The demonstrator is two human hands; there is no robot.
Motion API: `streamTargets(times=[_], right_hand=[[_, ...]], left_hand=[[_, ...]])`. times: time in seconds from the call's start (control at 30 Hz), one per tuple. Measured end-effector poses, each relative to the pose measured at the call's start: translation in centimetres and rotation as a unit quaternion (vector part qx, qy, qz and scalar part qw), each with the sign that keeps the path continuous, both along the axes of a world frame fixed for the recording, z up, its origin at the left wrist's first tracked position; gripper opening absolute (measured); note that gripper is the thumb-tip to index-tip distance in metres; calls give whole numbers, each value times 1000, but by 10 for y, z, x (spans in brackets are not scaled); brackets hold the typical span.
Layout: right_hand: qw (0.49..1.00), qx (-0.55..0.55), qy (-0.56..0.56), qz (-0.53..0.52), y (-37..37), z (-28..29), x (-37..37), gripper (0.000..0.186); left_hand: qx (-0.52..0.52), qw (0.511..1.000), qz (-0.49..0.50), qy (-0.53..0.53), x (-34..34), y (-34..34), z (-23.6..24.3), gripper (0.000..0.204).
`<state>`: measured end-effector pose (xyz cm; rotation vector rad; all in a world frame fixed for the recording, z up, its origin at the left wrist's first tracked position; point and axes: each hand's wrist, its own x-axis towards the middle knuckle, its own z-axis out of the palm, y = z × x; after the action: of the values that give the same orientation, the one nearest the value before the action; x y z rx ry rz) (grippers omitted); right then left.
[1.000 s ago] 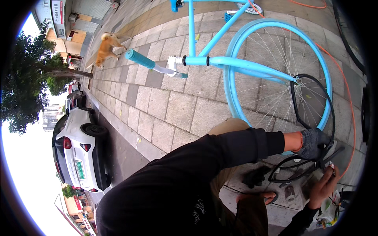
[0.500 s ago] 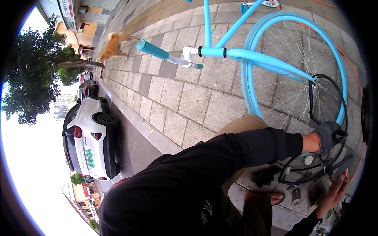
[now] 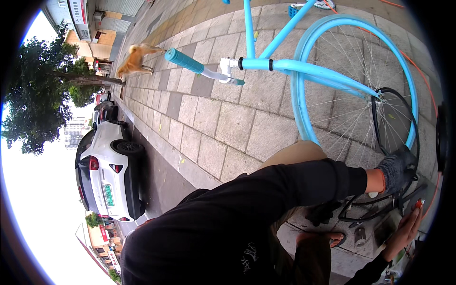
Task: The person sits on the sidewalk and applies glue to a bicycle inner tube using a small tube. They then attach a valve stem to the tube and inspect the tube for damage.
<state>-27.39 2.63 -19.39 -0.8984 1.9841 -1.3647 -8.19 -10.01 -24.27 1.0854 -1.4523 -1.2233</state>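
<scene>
Gloved hand [image 3: 398, 170] lower, curled round tube [image 3: 375, 118]

Bicycle frame [image 3: 249, 28] and front wheel [image 3: 299, 99] light blue, handlebar grip [image 3: 184, 60] teal — inner tube [image 3: 374, 122] plain black. Glove [image 3: 398, 171] mottled dark grey, sleeve [image 3: 318, 180] black. Dog [image 3: 133, 62] orange-tan, parked SUV [image 3: 99, 178] white with black trim, paving slabs [image 3: 232, 164] grey-beige.

We see a row of characters on the green rectangular licence plate [image 3: 109, 194] of a white car [image 3: 102, 166]. Lettering marks a red-and-white shop signboard [image 3: 77, 10] and a white signboard with red lettering [image 3: 114, 262]. White script-like print [image 3: 248, 256] sits on a black long-sleeved top [image 3: 204, 232].
</scene>
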Motion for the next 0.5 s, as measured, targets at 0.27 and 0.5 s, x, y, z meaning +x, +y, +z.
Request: streamTargets(times=[0.27, 0.5], right_hand=[[1000, -8, -6, -5, -13, 37, 39, 39], [995, -10, 45, 86, -16, 27, 39, 39]], left_hand=[[82, 964, -222, 116, 30, 13, 78, 22], [29, 977, -146, 155, 28, 14, 80, 28]])
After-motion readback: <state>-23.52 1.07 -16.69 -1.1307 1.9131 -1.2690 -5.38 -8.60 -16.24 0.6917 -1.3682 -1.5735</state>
